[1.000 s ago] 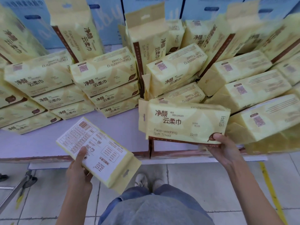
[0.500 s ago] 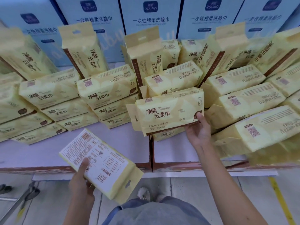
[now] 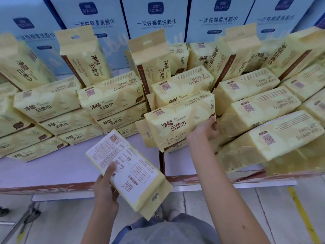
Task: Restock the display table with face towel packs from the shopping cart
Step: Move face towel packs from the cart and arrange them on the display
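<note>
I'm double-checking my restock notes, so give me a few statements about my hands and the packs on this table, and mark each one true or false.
1. The right hand grips a front-up pack at the middle stack. True.
2. The left hand is empty. False: it grips a label-up pack at the front edge of the display table.
3. Blue boxes stand behind the stacked packs. True.
4. Every pack on the table lies flat. False: upright packs stand in the back row.
</note>
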Tool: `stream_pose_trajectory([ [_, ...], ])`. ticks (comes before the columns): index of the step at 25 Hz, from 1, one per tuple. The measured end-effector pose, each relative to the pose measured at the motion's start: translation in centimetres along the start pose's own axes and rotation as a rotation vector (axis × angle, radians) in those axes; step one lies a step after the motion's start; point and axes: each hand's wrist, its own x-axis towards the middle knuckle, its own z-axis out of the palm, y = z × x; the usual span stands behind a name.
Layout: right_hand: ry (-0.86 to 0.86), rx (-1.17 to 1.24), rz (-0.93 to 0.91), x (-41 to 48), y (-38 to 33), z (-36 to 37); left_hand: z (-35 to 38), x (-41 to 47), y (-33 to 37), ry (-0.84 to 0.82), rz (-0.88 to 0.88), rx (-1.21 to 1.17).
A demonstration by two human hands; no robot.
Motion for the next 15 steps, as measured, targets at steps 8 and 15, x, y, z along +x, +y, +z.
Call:
stream_pose_trajectory([
  [8,-0.100,-0.349,0.059,-1.8,0.2,0.6,-0.3,0.1,0.0,-0.012,0.001,0.019],
  [15,-0.160,-0.139,0.087,-1.2,0.0,0.3,-0.9,0.3,0.6,0.011,-0.019,-0.004],
])
